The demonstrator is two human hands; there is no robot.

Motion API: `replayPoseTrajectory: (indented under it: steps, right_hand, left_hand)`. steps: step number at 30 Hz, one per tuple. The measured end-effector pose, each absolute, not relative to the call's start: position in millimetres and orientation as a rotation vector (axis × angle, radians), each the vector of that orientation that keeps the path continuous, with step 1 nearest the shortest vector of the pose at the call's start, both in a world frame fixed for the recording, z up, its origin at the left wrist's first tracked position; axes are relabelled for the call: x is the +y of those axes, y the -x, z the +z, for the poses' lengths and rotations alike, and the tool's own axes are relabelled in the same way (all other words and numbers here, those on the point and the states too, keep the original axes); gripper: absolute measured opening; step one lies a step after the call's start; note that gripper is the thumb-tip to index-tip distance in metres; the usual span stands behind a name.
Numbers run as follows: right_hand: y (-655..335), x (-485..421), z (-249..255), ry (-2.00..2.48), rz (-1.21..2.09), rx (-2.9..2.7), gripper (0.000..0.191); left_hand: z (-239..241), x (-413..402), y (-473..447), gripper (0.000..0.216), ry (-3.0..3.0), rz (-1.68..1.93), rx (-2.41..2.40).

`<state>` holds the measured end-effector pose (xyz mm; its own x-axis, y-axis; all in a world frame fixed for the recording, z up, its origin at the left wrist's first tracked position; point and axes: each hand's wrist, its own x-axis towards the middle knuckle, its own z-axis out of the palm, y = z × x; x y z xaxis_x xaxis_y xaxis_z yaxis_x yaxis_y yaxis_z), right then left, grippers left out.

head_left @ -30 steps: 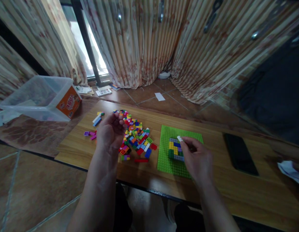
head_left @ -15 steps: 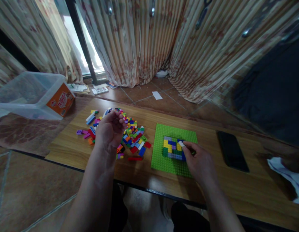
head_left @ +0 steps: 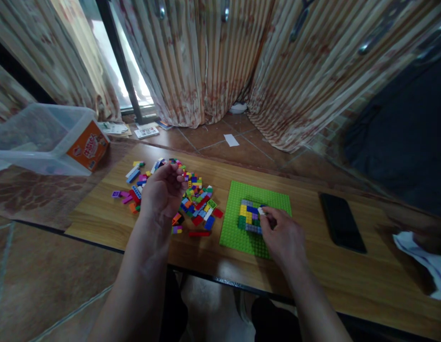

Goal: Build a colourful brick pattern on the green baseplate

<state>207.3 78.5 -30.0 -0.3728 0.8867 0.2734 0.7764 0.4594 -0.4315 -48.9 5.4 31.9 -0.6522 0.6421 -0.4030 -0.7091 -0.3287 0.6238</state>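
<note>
Status: partway through the build, closer to the start, I'd say. The green baseplate [head_left: 236, 240] lies flat on the bench [head_left: 349, 280] and carries only a small multicolour brick block [head_left: 248, 214] near its middle, in yellow, blue, green and grey, low, one or two layers as far as I can tell. Most of the plate's studs are bare. The loose brick pile [head_left: 197, 202] left of the plate is large, with strays out to its left and a long red brick [head_left: 199, 233] on its near edge, so plenty is left to place. The right hand [head_left: 282, 237] pinches a small white brick [head_left: 260, 211] between thumb and fingertips, right at the block's top right part; I can't tell whether it is seated or only touching. The left hand [head_left: 161, 192] hovers over the pile's left side with fingers curled in, and I cannot tell whether it holds anything. Off to the sides are a black phone [head_left: 341, 222] to the right of the plate, a white cloth [head_left: 423, 259] at the far right and a clear plastic box [head_left: 45, 137] on the floor to the left. Versus the earlier frames, the right hand was raised with the white brick above the block, then came down at its right edge, and now sits slightly further left over it. The left hand's pose is unchanged. The block shows no new bricks.
</note>
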Motion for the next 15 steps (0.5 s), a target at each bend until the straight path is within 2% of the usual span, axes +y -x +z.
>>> replayPoseTrajectory:
  steps: [7,15]
  right_hand:
    - [-205.4,78.5,-28.9,1.379,0.333,-2.295,0.029]
    - [-213.9,92.2,-30.9,1.324,0.614,-2.315,0.032]
  left_hand:
    - [30.1,5.3,49.8,0.023,0.104,2.041,1.012]
    - [30.8,5.6,49.4,0.025,0.102,2.030,1.028]
